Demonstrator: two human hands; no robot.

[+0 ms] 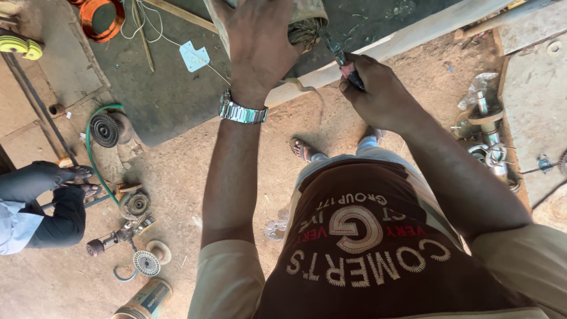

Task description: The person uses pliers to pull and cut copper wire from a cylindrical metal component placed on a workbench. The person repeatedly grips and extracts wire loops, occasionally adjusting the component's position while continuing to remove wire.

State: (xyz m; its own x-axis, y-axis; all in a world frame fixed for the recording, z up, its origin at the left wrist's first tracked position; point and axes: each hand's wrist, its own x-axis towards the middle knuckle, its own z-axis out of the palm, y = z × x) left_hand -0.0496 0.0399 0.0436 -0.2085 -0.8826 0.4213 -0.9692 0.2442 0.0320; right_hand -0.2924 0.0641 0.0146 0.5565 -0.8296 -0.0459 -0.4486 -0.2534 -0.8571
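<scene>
Item: motor casing (307, 15) with copper windings, at twelve o'clock on the bench. Our left hand (260, 44) presses flat on it; our right hand (375, 88) clamps pliers (339, 56). We judge it heavy, rigid; wires springy, best gripped at the ends.

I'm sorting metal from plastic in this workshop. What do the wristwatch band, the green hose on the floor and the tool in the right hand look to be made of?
Wristwatch band: polished metal, probably steel, with shiny silver links. Green hose: flexible plastic or rubber, going by its smooth, matte curve. Tool in the right hand: dark metal tip, likely steel; the handle is hidden in the grip. The left hand rests on a cylindrical part.
</scene>
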